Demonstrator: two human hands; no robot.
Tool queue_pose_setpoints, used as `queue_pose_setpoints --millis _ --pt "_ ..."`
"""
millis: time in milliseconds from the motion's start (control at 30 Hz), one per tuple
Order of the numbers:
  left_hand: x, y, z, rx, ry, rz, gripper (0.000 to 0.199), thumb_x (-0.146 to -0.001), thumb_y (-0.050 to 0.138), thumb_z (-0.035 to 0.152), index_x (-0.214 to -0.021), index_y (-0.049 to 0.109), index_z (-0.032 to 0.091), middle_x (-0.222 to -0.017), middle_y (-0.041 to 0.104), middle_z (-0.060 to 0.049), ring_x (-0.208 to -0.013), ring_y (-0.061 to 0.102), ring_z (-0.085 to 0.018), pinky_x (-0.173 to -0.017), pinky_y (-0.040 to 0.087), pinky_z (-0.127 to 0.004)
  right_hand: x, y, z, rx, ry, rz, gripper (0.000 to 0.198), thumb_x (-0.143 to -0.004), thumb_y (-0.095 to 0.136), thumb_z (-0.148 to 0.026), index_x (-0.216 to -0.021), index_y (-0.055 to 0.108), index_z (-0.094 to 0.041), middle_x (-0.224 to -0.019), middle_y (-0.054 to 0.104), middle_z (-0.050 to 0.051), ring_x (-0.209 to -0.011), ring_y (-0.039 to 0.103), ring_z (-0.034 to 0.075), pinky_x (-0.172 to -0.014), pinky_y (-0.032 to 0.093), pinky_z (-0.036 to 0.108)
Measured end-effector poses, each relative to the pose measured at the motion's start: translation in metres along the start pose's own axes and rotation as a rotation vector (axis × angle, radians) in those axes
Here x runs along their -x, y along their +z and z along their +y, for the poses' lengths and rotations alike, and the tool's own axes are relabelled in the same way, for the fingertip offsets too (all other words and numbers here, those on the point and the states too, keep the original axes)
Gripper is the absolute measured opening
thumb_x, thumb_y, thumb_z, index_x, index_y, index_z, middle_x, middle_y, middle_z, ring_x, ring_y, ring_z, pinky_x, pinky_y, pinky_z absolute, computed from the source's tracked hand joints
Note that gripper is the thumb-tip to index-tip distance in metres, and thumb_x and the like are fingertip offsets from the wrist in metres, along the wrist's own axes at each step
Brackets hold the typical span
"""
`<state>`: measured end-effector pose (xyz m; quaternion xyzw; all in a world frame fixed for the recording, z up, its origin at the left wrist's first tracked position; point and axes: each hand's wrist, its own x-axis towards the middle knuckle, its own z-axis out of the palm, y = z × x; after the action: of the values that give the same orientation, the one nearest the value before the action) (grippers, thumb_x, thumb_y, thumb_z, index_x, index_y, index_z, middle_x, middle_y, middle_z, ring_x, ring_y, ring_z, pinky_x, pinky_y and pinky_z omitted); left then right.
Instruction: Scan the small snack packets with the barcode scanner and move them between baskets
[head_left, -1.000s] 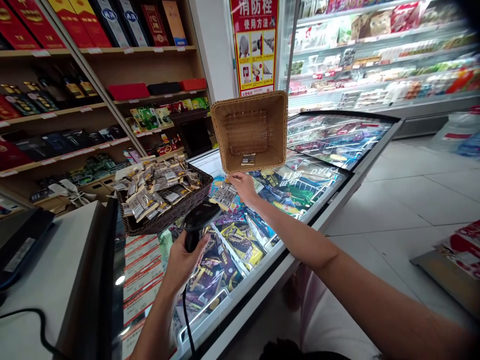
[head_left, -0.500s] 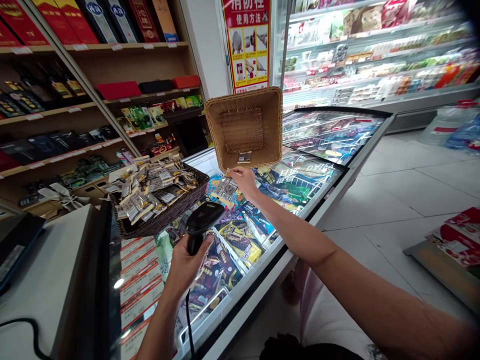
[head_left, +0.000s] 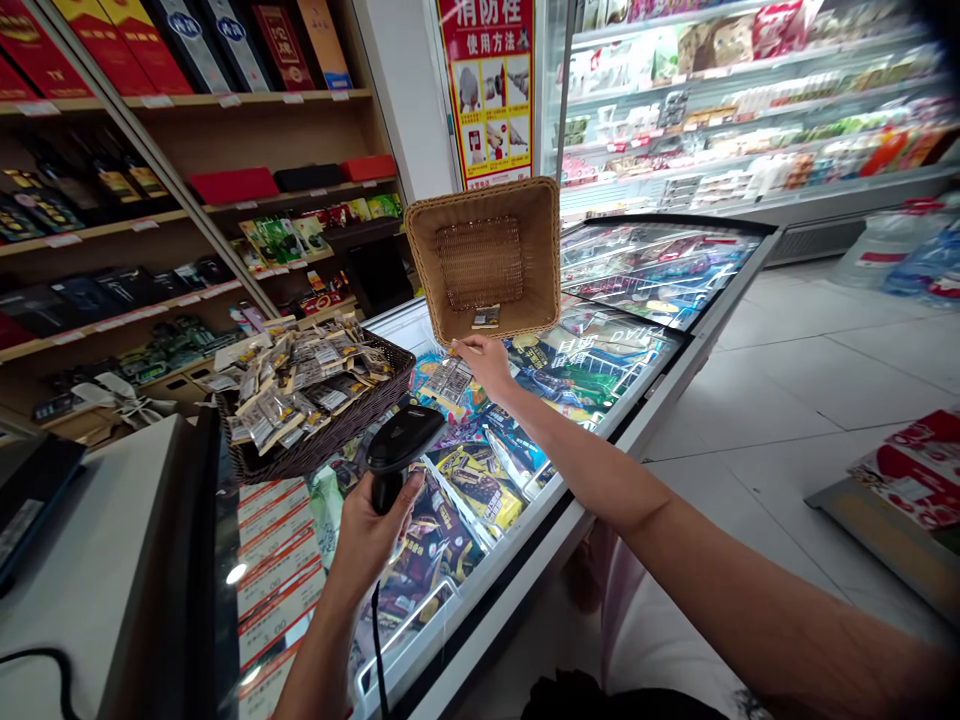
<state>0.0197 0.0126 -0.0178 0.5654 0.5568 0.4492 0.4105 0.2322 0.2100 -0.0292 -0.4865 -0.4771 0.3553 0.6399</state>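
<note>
Packet (head_left: 448, 380) hangs just below the tan basket (head_left: 480, 262), at the near side of its lower edge, pinched at the top between the thumb and fingers of the right hand. Largest about it are the refrigerated shelves (head_left: 810, 213), well behind the tan basket to its right, and the wooden shelving (head_left: 247, 135), with boxes, bottles and bags, to its left. Chest freezer (head_left: 491, 605), its lid showing bagged goods inside, spreads below the tan basket and runs on behind it to the right. White counter (head_left: 90, 540) lies well left of the tan basket, toward the wearer, and a red and yellow poster (head_left: 491, 90) is above and behind it. Dark basket (head_left: 337, 425), heaped with similar packets (head_left: 300, 380), sits on the freezer, left of the tan basket, which tilts with its mouth toward the wearer. Right hand (head_left: 487, 362) is just under the tan basket's rim; left hand (head_left: 375, 530), nearer the wearer and left of it, wraps round the handle of a black scanner (head_left: 405, 440). Smallest is a single packet (head_left: 486, 317) lying inside the tan basket, on its lower wall
</note>
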Motion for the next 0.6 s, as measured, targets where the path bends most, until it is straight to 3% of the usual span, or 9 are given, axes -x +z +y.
queue_pose_setpoints --millis 167,433,600 --pt "0.003 0.0 0.009 -0.039 -0.002 -0.018 0.043 -0.077 0.083 0.055 -0.079 0.056 0.021 -0.048 0.049 0.008 -0.042 0.041 -0.009 -0.041 0.032 -0.021 0.001 -0.002 -0.001 0.022 0.012 -0.022 0.033 -0.085 0.072 -0.052 -0.083 0.076 -0.019 -0.075 0.07 0.002 -0.076 0.064 0.018 -0.065 0.046 0.027" --pt "-0.003 -0.001 -0.011 -0.045 0.038 0.027 0.048 -0.078 0.08 0.06 -0.072 0.052 0.022 -0.048 0.049 0.007 -0.041 0.041 -0.009 -0.04 0.034 -0.021 0.002 -0.004 -0.005 0.038 0.014 -0.033 0.037 -0.085 0.071 -0.056 -0.083 0.076 -0.019 -0.071 0.068 0.001 -0.072 0.062 0.018 -0.065 0.047 0.027" --pt "-0.003 -0.005 -0.007 -0.075 0.035 -0.008 0.044 -0.079 0.081 0.057 -0.074 0.055 0.022 -0.051 0.052 0.006 -0.042 0.045 -0.011 -0.041 0.036 -0.023 -0.002 -0.003 -0.001 0.028 0.066 0.008 0.034 -0.084 0.072 -0.052 -0.081 0.075 -0.019 -0.071 0.068 0.001 -0.073 0.064 0.017 -0.066 0.049 0.026"
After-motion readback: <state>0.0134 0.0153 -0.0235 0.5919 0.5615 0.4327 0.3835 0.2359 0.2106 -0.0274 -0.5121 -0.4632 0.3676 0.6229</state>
